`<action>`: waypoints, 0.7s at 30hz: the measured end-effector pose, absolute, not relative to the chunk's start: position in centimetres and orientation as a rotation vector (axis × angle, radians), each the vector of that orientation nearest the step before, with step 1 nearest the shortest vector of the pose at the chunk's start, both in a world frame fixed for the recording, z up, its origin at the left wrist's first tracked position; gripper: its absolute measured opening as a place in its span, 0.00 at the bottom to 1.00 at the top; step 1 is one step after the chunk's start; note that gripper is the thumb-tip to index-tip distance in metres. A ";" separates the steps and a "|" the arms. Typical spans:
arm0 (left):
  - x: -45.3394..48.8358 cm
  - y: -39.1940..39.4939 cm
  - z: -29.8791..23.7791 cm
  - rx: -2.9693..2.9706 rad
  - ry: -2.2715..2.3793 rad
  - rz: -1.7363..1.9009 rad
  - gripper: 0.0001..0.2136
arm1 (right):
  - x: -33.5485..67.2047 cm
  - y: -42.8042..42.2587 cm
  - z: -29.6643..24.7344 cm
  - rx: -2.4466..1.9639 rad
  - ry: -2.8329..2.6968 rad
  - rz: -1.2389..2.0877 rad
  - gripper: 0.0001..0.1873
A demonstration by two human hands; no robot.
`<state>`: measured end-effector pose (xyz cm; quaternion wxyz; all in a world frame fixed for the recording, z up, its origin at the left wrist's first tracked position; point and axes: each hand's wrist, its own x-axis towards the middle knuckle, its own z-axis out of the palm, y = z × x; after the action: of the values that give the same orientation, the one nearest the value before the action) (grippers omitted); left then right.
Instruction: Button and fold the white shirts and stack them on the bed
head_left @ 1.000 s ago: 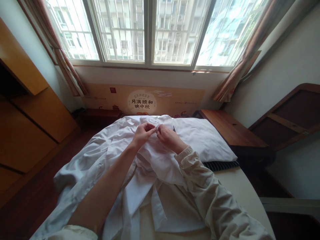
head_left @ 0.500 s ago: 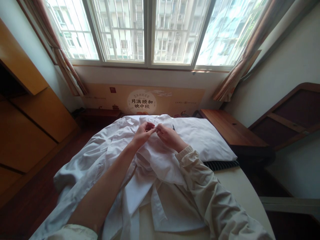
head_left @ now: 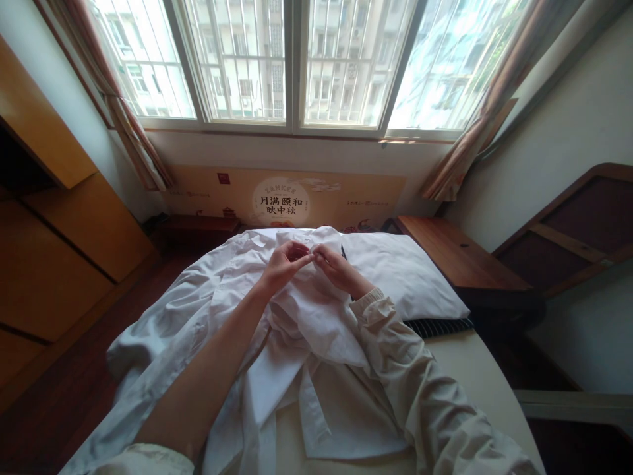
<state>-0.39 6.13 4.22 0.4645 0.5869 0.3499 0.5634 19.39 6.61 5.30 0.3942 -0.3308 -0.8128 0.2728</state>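
Over a crumpled white cloth garment (head_left: 316, 323) with long loose strips, my two hands meet at the fingertips. My left hand (head_left: 287, 265) is closed in a pinch, thumb stretched toward the right hand. The fingers of my right hand (head_left: 337, 267) are pressed together at the same spot. Whatever lies between the fingertips is too small to make out. Just behind the right hand, a thin dark object (head_left: 343, 251) shows its tip; the rest is hidden. A white pillow (head_left: 405, 270) lies to the right of the garment.
A dark striped item (head_left: 440, 328) sticks out from beneath the pillow on the cream bed surface (head_left: 465, 376). Right of the bed stands a wooden desk (head_left: 459, 254). Wooden cabinets (head_left: 74, 244) line the left side. A barred window (head_left: 297, 66) is ahead.
My right hand has turned slightly and shifted a little to the right, its fingers now more stretched toward the left fingertips. The left hand is almost unmoved.
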 end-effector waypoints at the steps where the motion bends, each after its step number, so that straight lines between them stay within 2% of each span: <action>1: -0.4 6.1 4.3 1.428 0.847 1.387 0.19 | 19.4 6.6 5.3 -0.840 -2.060 0.688 0.13; 7: -0.3 5.9 4.9 1.250 0.851 1.408 0.20 | 19.4 6.4 5.6 -0.908 -2.076 0.603 0.15; 14: -1.1 5.7 6.4 0.947 0.922 1.518 0.22 | 20.5 5.3 8.4 -0.929 -2.151 0.462 0.10; 21: -4.7 5.9 8.0 1.320 0.992 1.238 0.21 | 21.4 5.6 8.5 -1.091 -2.140 0.532 0.04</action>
<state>-4.69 5.89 8.00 0.5133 0.5490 0.4124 0.5149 21.44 5.62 8.52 0.3342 -0.4178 -0.8199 0.2037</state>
